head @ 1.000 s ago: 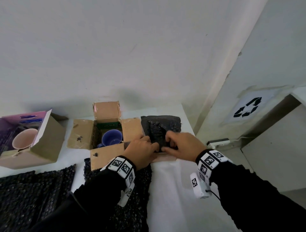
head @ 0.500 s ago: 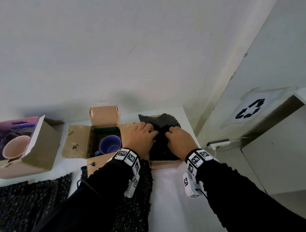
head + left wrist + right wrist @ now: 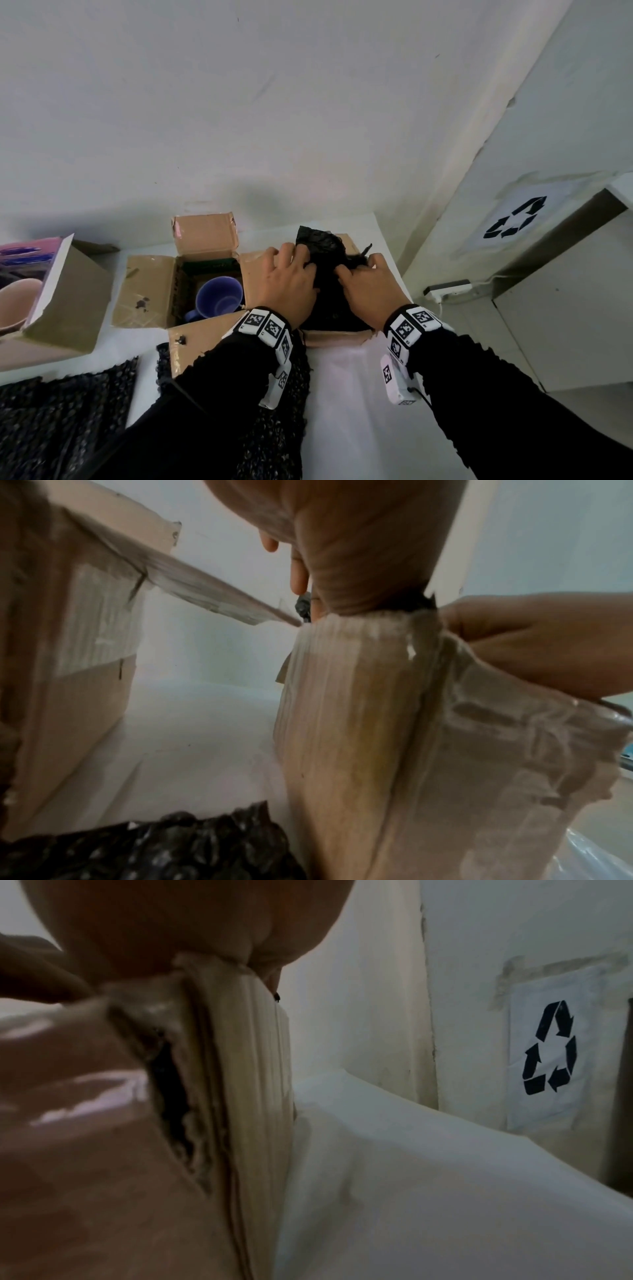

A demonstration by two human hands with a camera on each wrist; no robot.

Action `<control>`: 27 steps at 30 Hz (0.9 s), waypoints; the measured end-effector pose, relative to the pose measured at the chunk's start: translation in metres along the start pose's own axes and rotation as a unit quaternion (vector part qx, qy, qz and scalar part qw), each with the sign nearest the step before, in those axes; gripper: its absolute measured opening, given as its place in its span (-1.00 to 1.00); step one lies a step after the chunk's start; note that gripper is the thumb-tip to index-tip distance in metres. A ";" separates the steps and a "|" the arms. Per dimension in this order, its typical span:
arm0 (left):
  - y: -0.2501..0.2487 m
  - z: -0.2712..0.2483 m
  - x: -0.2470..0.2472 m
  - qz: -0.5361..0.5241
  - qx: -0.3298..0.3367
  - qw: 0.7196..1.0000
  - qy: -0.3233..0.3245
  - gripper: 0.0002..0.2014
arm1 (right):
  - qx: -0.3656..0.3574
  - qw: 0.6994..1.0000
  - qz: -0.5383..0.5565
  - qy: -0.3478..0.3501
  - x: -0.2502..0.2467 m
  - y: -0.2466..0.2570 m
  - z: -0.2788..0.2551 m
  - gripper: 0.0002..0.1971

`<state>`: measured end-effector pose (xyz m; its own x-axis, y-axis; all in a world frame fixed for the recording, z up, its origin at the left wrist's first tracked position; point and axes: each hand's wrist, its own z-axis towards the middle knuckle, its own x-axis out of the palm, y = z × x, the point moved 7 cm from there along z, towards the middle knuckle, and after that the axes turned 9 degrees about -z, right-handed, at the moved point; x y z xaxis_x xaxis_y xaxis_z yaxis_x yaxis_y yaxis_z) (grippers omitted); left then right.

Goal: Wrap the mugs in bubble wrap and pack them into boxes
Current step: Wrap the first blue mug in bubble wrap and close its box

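A bundle of black bubble wrap (image 3: 320,245) sits in the open cardboard box (image 3: 337,337) at the table's right end; the mug inside it is hidden. My left hand (image 3: 294,279) and right hand (image 3: 364,286) lie side by side on top of the bundle, fingers curled into the wrap. In the left wrist view the box wall (image 3: 342,723) fills the middle under my palm, with the right hand (image 3: 534,647) beside it. A blue mug (image 3: 219,301) stands unwrapped in the open box (image 3: 150,291) to the left.
A pink mug (image 3: 13,305) lies in a tilted box (image 3: 68,301) at far left. Black bubble wrap sheets (image 3: 61,414) lie along the near table edge, one (image 3: 274,431) under my left forearm. A wall with a recycling sign (image 3: 513,222) stands close on the right.
Both hands have moved away from me with the black bundle and lowered it into the right box. The wrap's top has crumpled under my fingers.
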<state>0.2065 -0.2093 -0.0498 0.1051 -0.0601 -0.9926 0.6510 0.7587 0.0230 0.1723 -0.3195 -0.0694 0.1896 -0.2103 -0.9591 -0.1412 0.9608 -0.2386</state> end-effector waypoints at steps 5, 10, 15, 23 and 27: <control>-0.001 0.002 -0.003 -0.022 0.010 1.000 0.008 -0.65 | 0.080 0.989 0.087 -0.084 -0.018 -0.014 0.003 -0.66; 0.014 0.007 -0.012 -0.127 -0.013 0.989 -0.070 -0.37 | 0.119 0.971 0.191 -0.083 -0.017 -0.026 0.013 -0.71; 0.017 0.021 -0.007 -0.168 0.018 0.984 -0.062 -0.65 | 0.134 0.954 0.263 -0.059 -0.007 -0.031 0.009 -0.81; 0.006 0.023 -0.007 -0.085 0.057 0.995 -0.018 -0.74 | 0.144 0.947 0.281 -0.048 0.003 -0.040 0.005 -0.92; 0.001 0.024 -0.007 -0.037 0.052 0.997 0.038 -0.81 | 0.124 0.971 0.195 -0.068 0.004 -0.033 0.006 -0.81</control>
<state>0.2243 -0.2233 -0.0403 -0.0009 -0.0602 -0.9982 0.7297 0.6825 -0.0418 0.1839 -0.3507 -0.0649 0.2983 0.1870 -0.9360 0.0067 0.9802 0.1980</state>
